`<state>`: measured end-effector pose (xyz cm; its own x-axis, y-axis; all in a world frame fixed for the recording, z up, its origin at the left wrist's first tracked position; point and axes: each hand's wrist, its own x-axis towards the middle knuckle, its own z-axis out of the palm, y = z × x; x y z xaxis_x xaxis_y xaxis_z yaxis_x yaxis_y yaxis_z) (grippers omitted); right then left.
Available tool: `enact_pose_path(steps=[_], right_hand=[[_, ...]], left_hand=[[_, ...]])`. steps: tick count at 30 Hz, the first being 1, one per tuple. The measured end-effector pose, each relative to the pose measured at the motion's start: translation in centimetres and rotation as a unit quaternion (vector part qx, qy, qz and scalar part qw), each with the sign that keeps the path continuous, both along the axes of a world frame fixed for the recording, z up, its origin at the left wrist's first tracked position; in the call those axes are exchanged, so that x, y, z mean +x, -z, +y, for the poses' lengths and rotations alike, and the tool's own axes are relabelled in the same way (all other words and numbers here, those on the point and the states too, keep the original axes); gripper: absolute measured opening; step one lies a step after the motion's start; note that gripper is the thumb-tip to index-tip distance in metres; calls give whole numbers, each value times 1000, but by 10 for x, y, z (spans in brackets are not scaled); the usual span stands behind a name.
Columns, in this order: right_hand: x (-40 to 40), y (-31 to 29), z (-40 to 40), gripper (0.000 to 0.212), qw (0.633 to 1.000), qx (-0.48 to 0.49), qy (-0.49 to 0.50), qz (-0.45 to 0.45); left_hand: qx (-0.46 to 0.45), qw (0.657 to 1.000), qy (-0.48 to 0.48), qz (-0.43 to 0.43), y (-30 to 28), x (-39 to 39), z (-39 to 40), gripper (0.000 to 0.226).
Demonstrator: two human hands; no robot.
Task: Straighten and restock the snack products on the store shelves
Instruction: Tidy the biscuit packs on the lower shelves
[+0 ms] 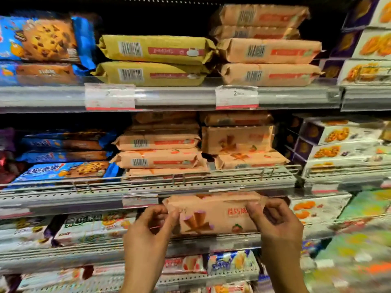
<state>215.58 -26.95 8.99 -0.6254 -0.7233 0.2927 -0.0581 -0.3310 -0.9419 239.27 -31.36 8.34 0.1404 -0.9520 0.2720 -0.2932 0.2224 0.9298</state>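
Note:
I hold a peach-coloured snack pack (pixel 213 214) printed with wafer cones in front of the shelves, just below the middle shelf's front rail (pixel 190 182). My left hand (pixel 152 225) pinches its left end and my right hand (pixel 273 220) pinches its right end. Matching peach packs (pixel 158 159) lie stacked on the middle shelf, in a left pile and a right pile (pixel 239 140). More of them (pixel 268 50) are stacked on the top shelf, beside two yellow packs (pixel 156 49).
Blue cookie packs (pixel 63 168) fill the left of the middle shelf and the top shelf (pixel 46 39). White boxes (pixel 342 144) stand at the right. Two price tags (pixel 110 96) (pixel 237 97) hang on the top shelf's edge. Lower shelves hold mixed packs (pixel 91 227).

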Motion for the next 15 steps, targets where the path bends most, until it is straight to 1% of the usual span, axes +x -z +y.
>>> enact_pose_path(steps=[3, 5, 7, 10, 12, 15], right_hand=[[-33, 16, -1, 17, 998, 47, 14, 36], [-53, 32, -2, 8, 993, 91, 32, 75], [-69, 52, -3, 17, 982, 141, 39, 117], [-85, 77, -1, 28, 966, 203, 17, 161], [-94, 90, 0, 32, 954, 237, -1, 184], [-101, 100, 3, 29, 942, 272, -28, 193]], left_hand=[[17, 1000, 8, -8, 16, -33, 8, 4], [30, 999, 16, -19, 27, -50, 15, 14], [60, 997, 24, -30, 41, -68, 20, 21], [103, 992, 40, -63, 62, -89, 22, 31], [131, 986, 63, -82, 74, -100, 22, 34], [162, 978, 75, -112, 87, -110, 22, 30]])
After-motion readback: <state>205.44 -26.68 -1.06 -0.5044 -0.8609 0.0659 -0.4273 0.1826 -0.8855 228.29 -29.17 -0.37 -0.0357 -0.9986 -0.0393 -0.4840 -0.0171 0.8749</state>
